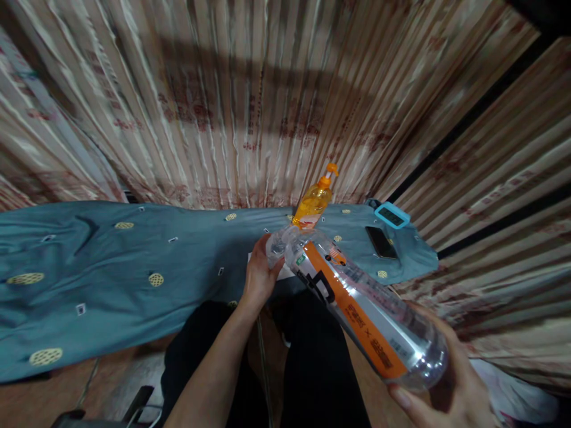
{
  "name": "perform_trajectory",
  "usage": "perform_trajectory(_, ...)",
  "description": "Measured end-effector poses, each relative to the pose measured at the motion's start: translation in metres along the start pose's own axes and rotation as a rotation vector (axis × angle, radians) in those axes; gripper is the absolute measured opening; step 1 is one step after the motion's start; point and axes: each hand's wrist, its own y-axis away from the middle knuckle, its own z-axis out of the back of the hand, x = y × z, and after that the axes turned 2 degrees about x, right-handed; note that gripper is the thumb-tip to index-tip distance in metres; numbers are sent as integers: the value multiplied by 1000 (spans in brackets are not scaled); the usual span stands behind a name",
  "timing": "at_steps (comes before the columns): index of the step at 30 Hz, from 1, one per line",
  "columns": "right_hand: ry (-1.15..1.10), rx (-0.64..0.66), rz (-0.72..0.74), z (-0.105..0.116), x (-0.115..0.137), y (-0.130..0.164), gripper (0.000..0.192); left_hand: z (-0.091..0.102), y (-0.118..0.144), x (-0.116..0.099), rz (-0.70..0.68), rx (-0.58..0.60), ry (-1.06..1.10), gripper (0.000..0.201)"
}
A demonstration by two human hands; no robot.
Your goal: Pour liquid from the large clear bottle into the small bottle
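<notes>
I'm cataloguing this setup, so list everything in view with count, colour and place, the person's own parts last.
Labelled plastic bottle: 1, clear, orange-and-silver label, tilted in right hand
Probable cup: 1, clear, in left hand
Pump bottle: 1, orange, on the cloth
Phone: 1, black, right side
Digital clock: 1, light-blue frame, right end
Paper: 1, white, partly hidden beneath the bottle
Patterned cloth: 1, teal with yellow motifs, middle
Curtains: count unclear, beige and red, behind and right
Bars: 2, black, right
Floor: 1, brown, below
Bundle: 1, white, lower right
Unclear object: 1, dark, lower left
Legs: 2, black trousers, bottom
Hands: 2, bare, centre and lower right
</notes>
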Motion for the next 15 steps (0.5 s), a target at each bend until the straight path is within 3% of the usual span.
perform_trajectory(15, 51, -2, 42, 0, -2, -1, 71, -1, 1, 5, 0, 0, -4, 59)
